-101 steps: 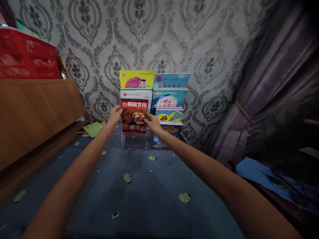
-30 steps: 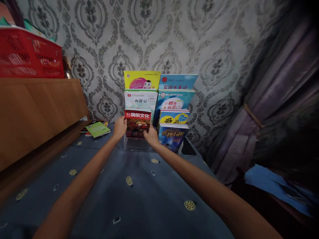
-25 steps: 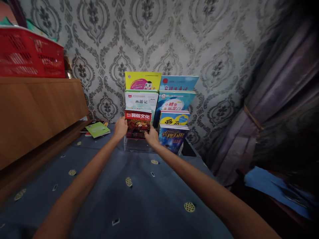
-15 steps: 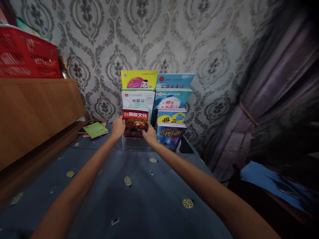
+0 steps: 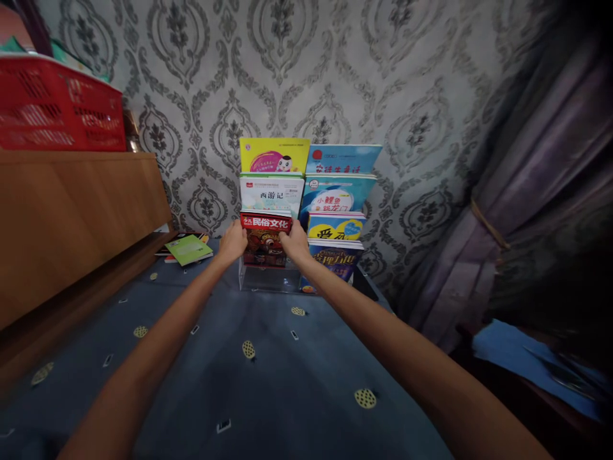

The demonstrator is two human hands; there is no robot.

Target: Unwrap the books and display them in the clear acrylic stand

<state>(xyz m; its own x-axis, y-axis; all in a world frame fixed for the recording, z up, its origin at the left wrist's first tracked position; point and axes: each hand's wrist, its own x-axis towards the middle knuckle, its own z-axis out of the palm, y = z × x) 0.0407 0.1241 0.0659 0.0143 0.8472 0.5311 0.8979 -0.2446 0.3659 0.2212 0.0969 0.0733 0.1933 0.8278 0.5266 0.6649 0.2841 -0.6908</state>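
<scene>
A red-covered book (image 5: 265, 236) with a mask picture stands in the lower left tier of a clear tiered rack (image 5: 265, 279) against the wall. My left hand (image 5: 232, 243) grips the book's left edge and my right hand (image 5: 294, 241) grips its right edge, fingers closed on it. Above it in the left column stand a white book (image 5: 271, 193) and a yellow book (image 5: 274, 154). The right column holds several blue and yellow books (image 5: 335, 198); my right wrist partly covers the lowest dark blue one (image 5: 335, 260).
The rack stands on a blue patterned cloth (image 5: 268, 370). A green booklet (image 5: 188, 248) lies on other books at the left. A wooden cabinet (image 5: 71, 217) with a red basket (image 5: 57, 105) is at the left. A purple curtain (image 5: 522, 191) hangs at the right.
The red book went down from in front of the white book into its tier. In the last second my right hand slid up from the book's lower right corner to its upper right edge.
</scene>
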